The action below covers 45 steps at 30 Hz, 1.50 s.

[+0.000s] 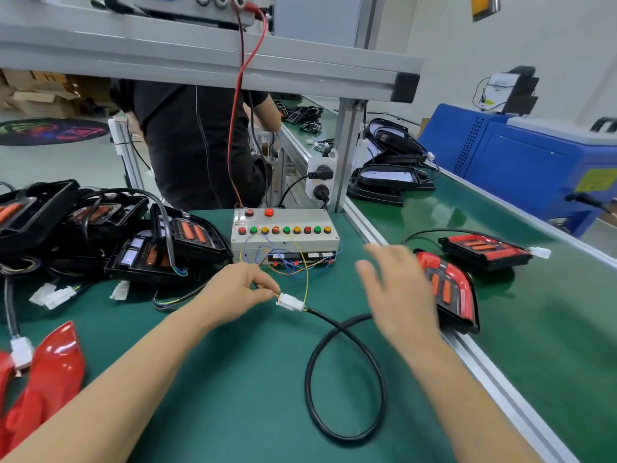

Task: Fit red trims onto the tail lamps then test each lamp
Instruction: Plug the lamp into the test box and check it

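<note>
The bench [233, 379] is covered with a green mat, and an aluminium rail along its right edge separates it from the conveyor [500, 312].

**Step in hand (judged): testing a trimmed lamp.** The tail lamp [450, 292] with its red trim fitted lies at the right edge of the bench, partly on the rail. Its black cable [344, 379] loops across the mat to the white connector [289, 301], which sits near the bench centre, in front of the test box [283, 235].

- The left hand [233, 292] pinches the thin wires just behind the connector between thumb and fingertips.
- The right hand [397, 289] hovers above the lamp, fingers spread and loose, holding nothing; it is motion-blurred.

To do the step well:
- Support the plug bodies, not the thin wires, so that no crimp is strained.
- Confirm the halves are fully seated. Whether they are latched cannot be told.
- Keep the lamp face towards the operator and off the rail when pressing the buttons.

**Stock**
- No bins are visible; the parts lie loose.
- Untrimmed lamps [100, 235] are heaped at the left edge.
- Loose red trims [50, 379] lie at the near left corner.
- A second trimmed lamp [484, 248] lies on the conveyor.
</note>
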Motion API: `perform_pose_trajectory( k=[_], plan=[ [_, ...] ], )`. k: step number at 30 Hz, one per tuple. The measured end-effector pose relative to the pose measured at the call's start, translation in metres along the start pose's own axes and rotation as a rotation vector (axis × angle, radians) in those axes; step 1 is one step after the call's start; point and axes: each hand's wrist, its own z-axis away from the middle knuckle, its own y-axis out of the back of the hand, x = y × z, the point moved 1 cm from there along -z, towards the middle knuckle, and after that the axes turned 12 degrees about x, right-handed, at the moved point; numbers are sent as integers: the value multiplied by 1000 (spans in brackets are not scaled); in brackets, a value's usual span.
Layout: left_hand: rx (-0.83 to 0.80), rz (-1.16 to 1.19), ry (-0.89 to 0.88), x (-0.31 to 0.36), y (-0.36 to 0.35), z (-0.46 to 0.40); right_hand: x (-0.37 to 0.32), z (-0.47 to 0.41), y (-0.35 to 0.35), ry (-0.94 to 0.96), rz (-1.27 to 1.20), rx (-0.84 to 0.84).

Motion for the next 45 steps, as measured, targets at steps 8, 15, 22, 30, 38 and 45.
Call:
perform_pose_trajectory(
  k=[8, 15, 22, 30, 38, 45],
  plan=[
    [-29, -95, -38, -3, -8, 6, 117, -17, 49, -780, 319, -190],
    [-140, -156, -37, 6, -14, 10, 121, -14, 24, -1070, -480, -38],
    [-97, -198, -53, 8, -6, 8, 92, -10, -1, -1085, -932, -121],
    [-102, -140, -246, 25, 4, 20, 78, 1, -25, -1112, -1140, -108],
    [-389, -177, -480, 31, -34, 45, 80, 3, -31, -1074, -1146, -128],
    [-96, -688, -512, 15, -29, 14, 79, 8, -27, -1001, -1153, -206]
  ],
)
